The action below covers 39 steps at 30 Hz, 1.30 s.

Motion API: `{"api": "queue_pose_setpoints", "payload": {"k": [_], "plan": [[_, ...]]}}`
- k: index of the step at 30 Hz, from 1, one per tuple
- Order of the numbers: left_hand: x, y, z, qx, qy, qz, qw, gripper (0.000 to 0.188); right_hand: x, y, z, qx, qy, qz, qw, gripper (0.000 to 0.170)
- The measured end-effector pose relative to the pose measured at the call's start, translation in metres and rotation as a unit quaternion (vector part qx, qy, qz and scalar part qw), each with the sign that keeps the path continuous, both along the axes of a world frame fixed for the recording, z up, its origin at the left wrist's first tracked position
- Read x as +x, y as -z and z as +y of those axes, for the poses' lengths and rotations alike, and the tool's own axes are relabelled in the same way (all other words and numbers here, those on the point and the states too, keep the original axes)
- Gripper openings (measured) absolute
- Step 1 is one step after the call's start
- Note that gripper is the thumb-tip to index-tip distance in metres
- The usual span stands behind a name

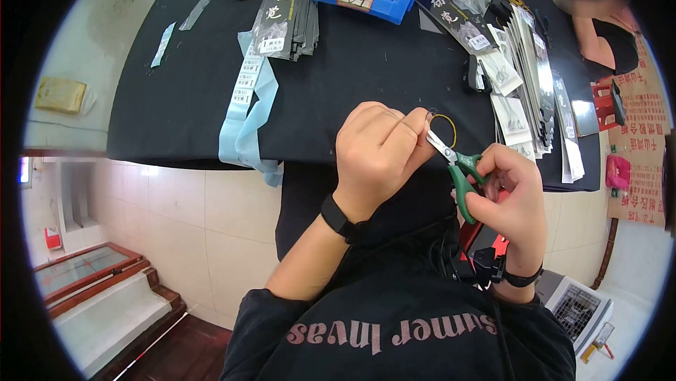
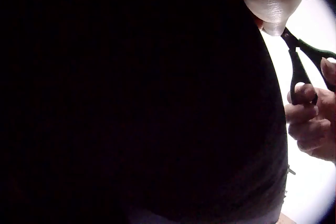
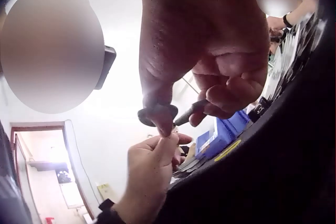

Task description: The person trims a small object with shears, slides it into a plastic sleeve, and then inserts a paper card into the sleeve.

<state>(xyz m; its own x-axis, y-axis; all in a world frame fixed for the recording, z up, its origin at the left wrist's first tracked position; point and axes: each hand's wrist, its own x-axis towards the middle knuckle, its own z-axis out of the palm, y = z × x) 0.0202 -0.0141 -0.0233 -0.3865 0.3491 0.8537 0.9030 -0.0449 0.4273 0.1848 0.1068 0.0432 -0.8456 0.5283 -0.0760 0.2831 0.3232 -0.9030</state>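
Observation:
My left hand (image 1: 377,152) pinches one end of a thin yellow cord loop (image 1: 455,127) between thumb and forefinger, over the table's near edge. The loop bows out to the right of the fingertips. Green-handled scissors (image 1: 460,187) are in my right hand (image 1: 517,184), thumb and fingers in the handles. Their blades point up and left, with the tips right at the left fingertips. The left wrist view, mostly dark, shows the scissor handles (image 2: 298,71) spread apart. In the right wrist view the yellow loop (image 3: 227,150) shows beyond the left hand (image 3: 149,171).
On the black-covered table (image 1: 352,92) stands a blue bin (image 1: 405,11) marked 69. Black printed packets (image 1: 285,8) and a pale blue label strip (image 1: 243,120) lie left. White packets (image 1: 512,110) and a black stapler-like object (image 1: 475,75) lie right. Another person (image 1: 598,36) is at the far right.

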Motion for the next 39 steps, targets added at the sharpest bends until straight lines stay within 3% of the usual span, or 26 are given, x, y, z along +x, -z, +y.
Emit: {"api": "queue_pose_setpoints", "payload": {"k": [39], "plan": [[0.0005,0.0028,0.0037,0.013,-0.016,0.036,0.999,0.023,-0.0021,-0.0033,-0.0068,0.06,0.055,0.002,0.997,0.022]]}}
